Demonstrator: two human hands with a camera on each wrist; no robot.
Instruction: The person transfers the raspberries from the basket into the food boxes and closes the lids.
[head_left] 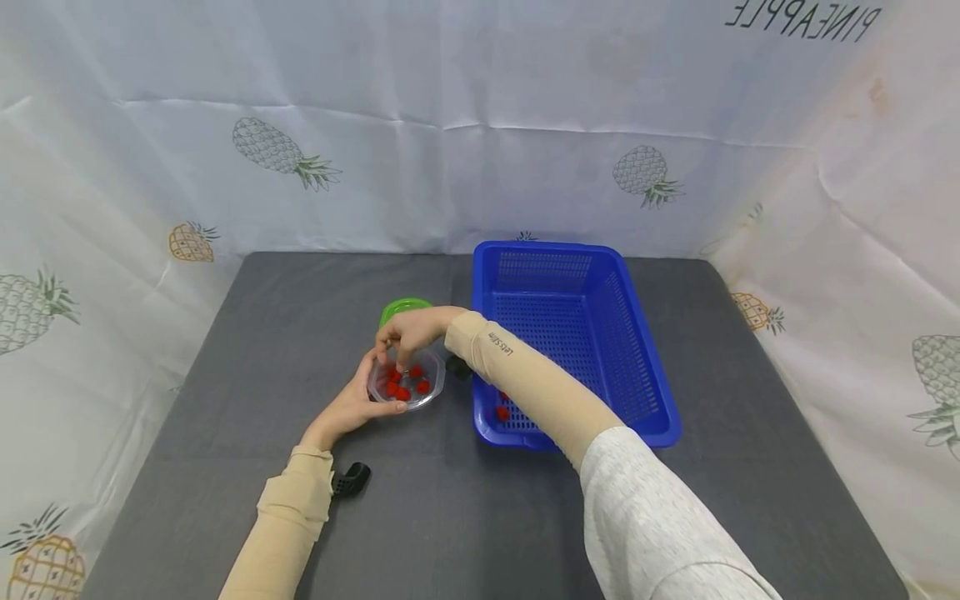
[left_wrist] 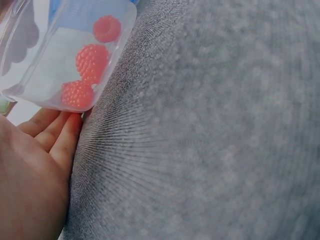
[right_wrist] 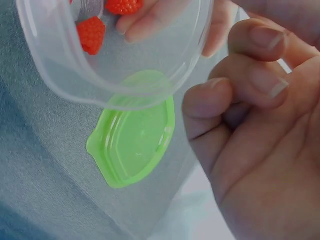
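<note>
My left hand (head_left: 352, 407) grips a clear plastic container (head_left: 437, 388) at its left side, the thumb along the near side and the other fingers at the far side. Several red raspberries (head_left: 403, 394) lie inside; the left wrist view shows raspberries (left_wrist: 92, 61) through the wall. From above, my right hand (head_left: 416, 327) reaches over the container with fingers pointing down into it. In the right wrist view, three of its fingers (right_wrist: 207, 97) are curled; thumb and index tips are out of that frame, so whether they pinch a raspberry is hidden. Behind the container lies a green lid (head_left: 405, 305).
A blue perforated basket (head_left: 633, 350) stands to the right, partly beneath my right forearm, with raspberries (head_left: 502, 413) in its near left corner. Dark grey cloth covers the table (head_left: 420, 517). White pineapple-print curtains (head_left: 450, 192) hang at the back and sides.
</note>
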